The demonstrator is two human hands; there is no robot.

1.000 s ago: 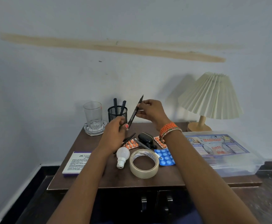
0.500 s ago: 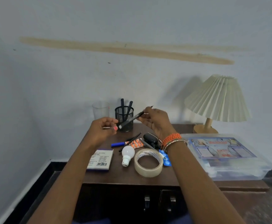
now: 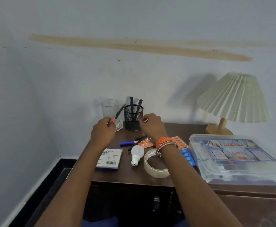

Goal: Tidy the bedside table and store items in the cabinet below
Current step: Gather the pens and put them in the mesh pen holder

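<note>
My left hand [image 3: 103, 130] grips a thin black pen [image 3: 119, 111] whose tip points up and right, in front of the clear glass [image 3: 109, 107]. My right hand [image 3: 152, 126] hovers with curled fingers just right of the black mesh pen holder [image 3: 133, 118], which has two dark pens in it; I see nothing plainly between its fingers. On the dark wooden bedside table [image 3: 130, 178] lie a white bulb [image 3: 137, 152], a tape roll [image 3: 155, 169], a Faber-Castell box [image 3: 111, 158], a blue pen [image 3: 126, 143], another black pen [image 3: 138, 141] and orange pill strips [image 3: 179, 142].
A clear first aid box [image 3: 237, 159] fills the table's right side, with a pleated lamp [image 3: 234, 99] behind it. A blue pill strip [image 3: 187, 157] lies beside my right wrist. The cabinet doors with metal handles [image 3: 156, 200] are shut below. The wall stands close behind.
The black pen went from both hands into my left hand alone, which moved left toward the glass. My right hand let go and stays by the pen holder.
</note>
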